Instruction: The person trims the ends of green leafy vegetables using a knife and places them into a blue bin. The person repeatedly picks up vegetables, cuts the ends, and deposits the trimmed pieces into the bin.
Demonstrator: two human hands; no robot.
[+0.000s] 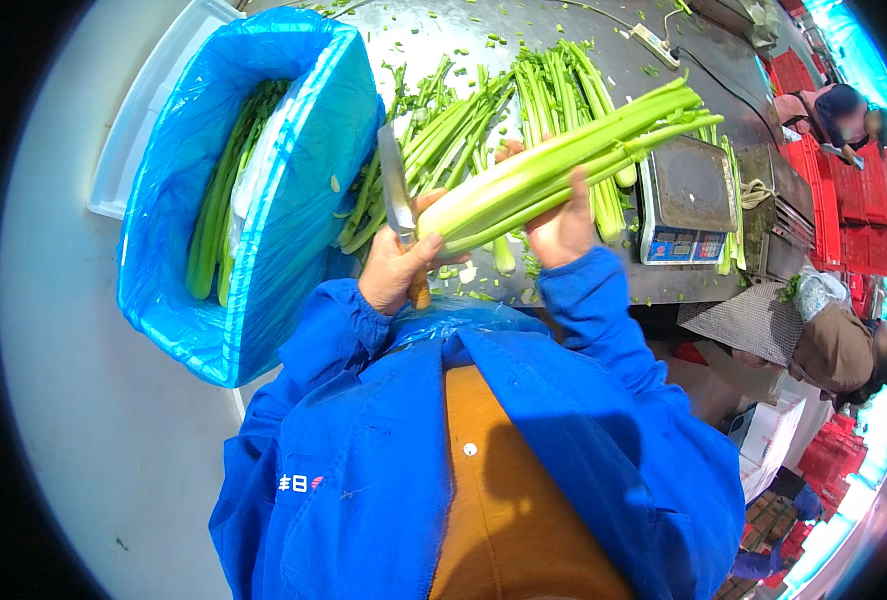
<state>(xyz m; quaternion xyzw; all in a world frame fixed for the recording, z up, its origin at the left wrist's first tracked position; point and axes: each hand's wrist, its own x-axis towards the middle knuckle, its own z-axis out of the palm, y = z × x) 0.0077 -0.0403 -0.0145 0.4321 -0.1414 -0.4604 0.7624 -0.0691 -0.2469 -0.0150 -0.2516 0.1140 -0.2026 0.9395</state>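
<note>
A bunch of pale green celery (556, 176) lies slantwise across both hands, its cut base at the left and its stalks pointing to the upper right. My left hand (394, 270) grips the base end together with a knife (396, 184), whose wooden handle sticks out below the palm and whose blade points away from me. Farther along the stalks, my right hand (562, 232) supports the bunch from beneath, with fingertips showing past its far side. More celery (556, 90) lies on the metal table (713, 285) beyond my hands. Another celery pile (443, 142) is beside it.
To the left stands a container lined with a blue plastic bag (308, 202), with celery inside. A digital scale (687, 195) sits right of my hands. Farther back is a power strip (655, 45) with cables. Red crates (856, 202) and other people (833, 330) are at the right.
</note>
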